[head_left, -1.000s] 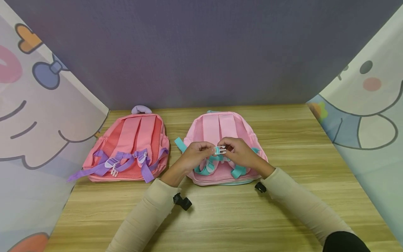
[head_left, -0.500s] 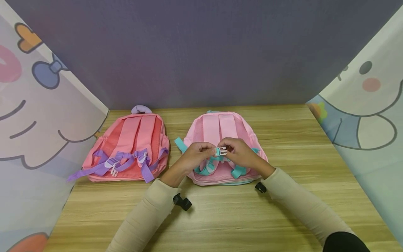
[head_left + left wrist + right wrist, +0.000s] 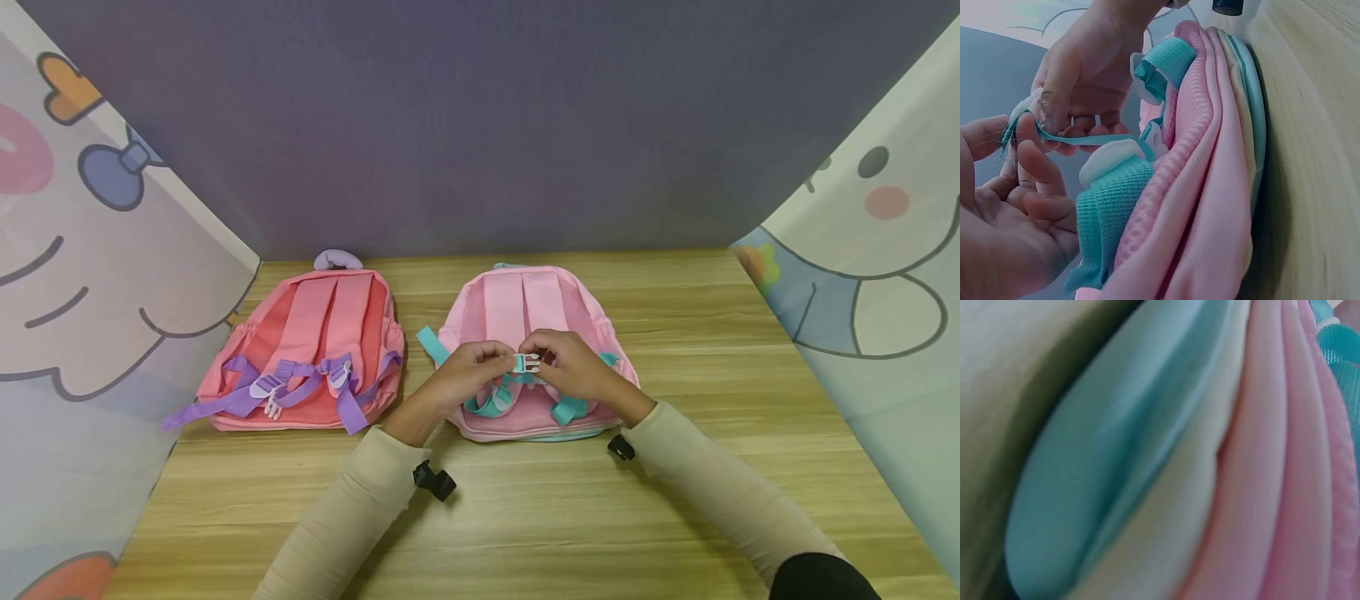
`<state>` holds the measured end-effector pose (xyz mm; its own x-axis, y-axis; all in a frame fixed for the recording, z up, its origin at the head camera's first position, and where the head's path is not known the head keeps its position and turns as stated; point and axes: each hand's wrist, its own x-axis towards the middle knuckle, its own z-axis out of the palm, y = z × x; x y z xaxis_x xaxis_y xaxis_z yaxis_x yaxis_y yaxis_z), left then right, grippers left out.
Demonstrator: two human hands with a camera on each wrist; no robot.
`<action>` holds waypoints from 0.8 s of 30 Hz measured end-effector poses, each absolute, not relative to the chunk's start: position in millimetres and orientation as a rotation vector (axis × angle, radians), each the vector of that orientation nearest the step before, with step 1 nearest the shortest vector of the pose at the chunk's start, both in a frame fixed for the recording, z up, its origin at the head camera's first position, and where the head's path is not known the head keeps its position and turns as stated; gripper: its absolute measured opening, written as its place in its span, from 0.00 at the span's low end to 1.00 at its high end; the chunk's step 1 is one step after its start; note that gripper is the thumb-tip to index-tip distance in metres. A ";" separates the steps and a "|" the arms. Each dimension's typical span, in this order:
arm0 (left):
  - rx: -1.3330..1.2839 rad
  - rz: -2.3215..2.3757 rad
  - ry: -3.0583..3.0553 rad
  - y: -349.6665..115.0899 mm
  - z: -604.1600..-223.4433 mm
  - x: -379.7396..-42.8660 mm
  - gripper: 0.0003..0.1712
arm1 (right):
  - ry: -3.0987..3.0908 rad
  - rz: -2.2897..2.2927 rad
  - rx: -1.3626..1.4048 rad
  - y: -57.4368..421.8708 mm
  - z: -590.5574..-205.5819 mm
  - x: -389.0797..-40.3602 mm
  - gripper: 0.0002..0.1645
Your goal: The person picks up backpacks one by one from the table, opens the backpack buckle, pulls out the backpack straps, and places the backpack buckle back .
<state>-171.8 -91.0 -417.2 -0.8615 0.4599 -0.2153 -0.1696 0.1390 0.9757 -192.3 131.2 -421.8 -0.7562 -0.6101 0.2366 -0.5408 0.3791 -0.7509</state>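
Observation:
A light pink backpack (image 3: 543,312) with teal straps lies back panel up on the table. Above its lower part, both hands hold a white side-release buckle (image 3: 527,363) whose prongs point right. My left hand (image 3: 474,372) pinches the buckle's left end, where the teal strap (image 3: 1094,139) loops through it. With thumb and fingers, my right hand (image 3: 573,364) grips at the prong end; the left wrist view has this right hand (image 3: 1088,69) at the top, the strap passing by its fingers. Only the backpack's side (image 3: 1254,456) fills the right wrist view; the right hand is out of that frame.
To the left lies a coral backpack (image 3: 307,308) with purple straps (image 3: 240,396) and a white buckle (image 3: 272,407). A dark grey wall (image 3: 480,125) stands behind the wooden table (image 3: 540,517), with cartoon-printed panels on both sides. Black clips (image 3: 435,481) hang at the sleeves.
The buckle between the hands has dropped very slightly in the head view. Both hands keep nearly the same place, and the backpacks have not moved.

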 end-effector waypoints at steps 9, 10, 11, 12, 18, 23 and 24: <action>0.284 1.715 2.017 -93.7 -418.1 -170.6 0.13 | 2.557 -1.282 -1.038 134.0 -421.1 -192.0 0.05; 0.290 1.704 2.028 -94.5 -418.3 -170.6 0.12 | 2.554 -1.276 -1.038 134.6 -420.7 -192.0 0.05; 0.298 1.688 2.042 -95.3 -418.7 -170.7 0.12 | 2.550 -1.270 -1.041 135.2 -420.6 -192.1 0.05; 0.309 1.670 2.056 -96.0 -418.4 -170.5 0.11 | 2.548 -1.259 -1.051 135.9 -420.9 -192.6 0.05; 0.426 1.505 2.151 -99.4 -416.7 -168.9 0.08 | 2.551 -1.160 -1.112 140.4 -422.1 -193.8 0.06; 0.602 1.360 2.265 -100.8 -416.4 -167.5 0.07 | 2.567 -1.038 -1.179 141.9 -421.0 -191.6 0.01; 0.639 1.329 2.290 -100.8 -416.3 -167.0 0.07 | 2.575 -1.005 -1.185 142.3 -420.3 -190.8 0.01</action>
<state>-167.0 -100.8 -416.3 -0.8086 0.5756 -0.1220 0.1797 0.4391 0.8803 -190.8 142.3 -420.3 -0.6820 -0.7162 0.1480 -0.6272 0.4687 -0.6221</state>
